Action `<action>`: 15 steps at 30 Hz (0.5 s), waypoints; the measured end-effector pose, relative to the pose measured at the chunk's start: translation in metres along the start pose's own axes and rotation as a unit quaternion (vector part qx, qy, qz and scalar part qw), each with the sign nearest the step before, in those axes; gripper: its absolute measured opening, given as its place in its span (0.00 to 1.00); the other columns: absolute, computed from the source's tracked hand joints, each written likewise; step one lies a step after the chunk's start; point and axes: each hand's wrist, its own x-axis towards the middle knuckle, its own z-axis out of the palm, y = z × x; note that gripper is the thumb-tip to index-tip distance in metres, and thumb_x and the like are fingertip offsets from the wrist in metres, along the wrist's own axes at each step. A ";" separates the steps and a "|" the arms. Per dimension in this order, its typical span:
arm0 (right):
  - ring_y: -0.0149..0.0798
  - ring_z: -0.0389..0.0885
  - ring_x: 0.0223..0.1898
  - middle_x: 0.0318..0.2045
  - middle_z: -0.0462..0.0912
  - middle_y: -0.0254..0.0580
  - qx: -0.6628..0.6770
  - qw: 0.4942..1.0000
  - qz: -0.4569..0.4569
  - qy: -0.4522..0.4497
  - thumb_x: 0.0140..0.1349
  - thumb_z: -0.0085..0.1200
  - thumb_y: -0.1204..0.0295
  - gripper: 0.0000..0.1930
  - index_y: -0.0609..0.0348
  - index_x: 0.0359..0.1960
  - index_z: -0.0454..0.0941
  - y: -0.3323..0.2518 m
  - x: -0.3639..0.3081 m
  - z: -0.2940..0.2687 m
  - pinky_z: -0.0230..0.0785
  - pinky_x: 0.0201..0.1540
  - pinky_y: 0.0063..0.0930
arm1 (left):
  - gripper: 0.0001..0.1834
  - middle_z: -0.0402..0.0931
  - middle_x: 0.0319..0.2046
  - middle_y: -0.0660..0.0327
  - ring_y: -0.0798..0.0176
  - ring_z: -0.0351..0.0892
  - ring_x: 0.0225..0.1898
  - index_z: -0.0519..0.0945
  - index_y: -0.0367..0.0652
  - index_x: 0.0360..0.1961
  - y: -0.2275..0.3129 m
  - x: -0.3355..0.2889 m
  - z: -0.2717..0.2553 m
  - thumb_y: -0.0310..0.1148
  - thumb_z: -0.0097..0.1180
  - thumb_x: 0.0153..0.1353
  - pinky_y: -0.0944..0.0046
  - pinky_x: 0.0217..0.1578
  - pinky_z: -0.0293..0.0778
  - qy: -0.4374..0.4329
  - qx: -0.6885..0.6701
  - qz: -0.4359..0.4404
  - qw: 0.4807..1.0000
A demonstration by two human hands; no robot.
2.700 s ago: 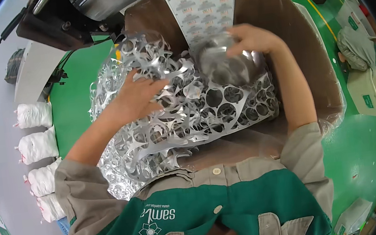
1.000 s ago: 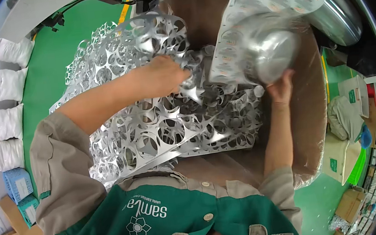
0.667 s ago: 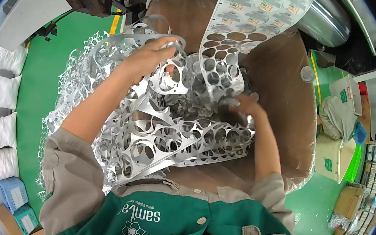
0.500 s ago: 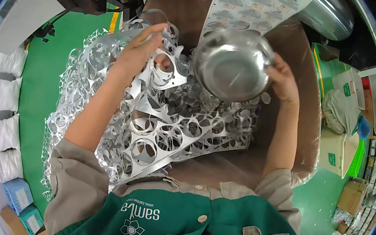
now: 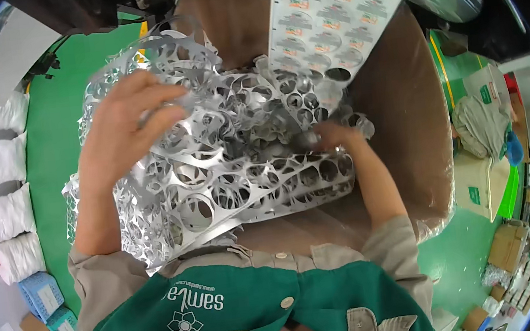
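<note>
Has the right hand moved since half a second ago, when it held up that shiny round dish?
Yes. The right hand has dropped from near the printed sheet into the punched foil scrap in the brown box; the dish is out of sight.

Left hand (image 5: 122, 131) and right hand (image 5: 333, 135) on punched foil sheet (image 5: 227, 176).

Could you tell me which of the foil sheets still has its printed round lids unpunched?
The printed sheet hanging top right; the silver punched foil below it is all holes.
</note>
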 end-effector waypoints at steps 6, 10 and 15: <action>0.34 0.70 0.26 0.25 0.75 0.42 0.161 0.933 -0.129 0.296 0.52 0.58 0.65 0.17 0.65 0.38 0.73 -0.089 -0.095 -0.117 0.64 0.31 0.29 | 0.53 0.72 0.41 0.44 0.42 0.71 0.45 0.61 0.32 0.58 0.065 0.014 0.091 0.64 0.58 0.39 0.53 0.46 0.68 -0.380 -0.058 0.059 0.921; 0.28 0.69 0.21 0.25 0.76 0.38 0.138 0.858 -0.170 0.466 0.53 0.58 0.67 0.17 0.64 0.41 0.73 -0.117 -0.149 -0.131 0.64 0.26 0.24 | 0.52 0.72 0.37 0.37 0.42 0.74 0.42 0.50 0.42 0.64 0.070 -0.002 0.151 0.56 0.60 0.43 0.53 0.44 0.70 -0.473 0.020 0.165 0.865; 0.28 0.75 0.25 0.30 0.79 0.37 0.420 0.676 -0.370 0.479 0.57 0.55 0.67 0.15 0.63 0.43 0.74 -0.134 -0.192 -0.130 0.69 0.29 0.23 | 0.27 0.76 0.36 0.49 0.47 0.75 0.39 0.72 0.49 0.52 0.072 -0.004 0.104 0.23 0.51 0.47 0.55 0.38 0.72 -0.474 0.041 0.161 0.865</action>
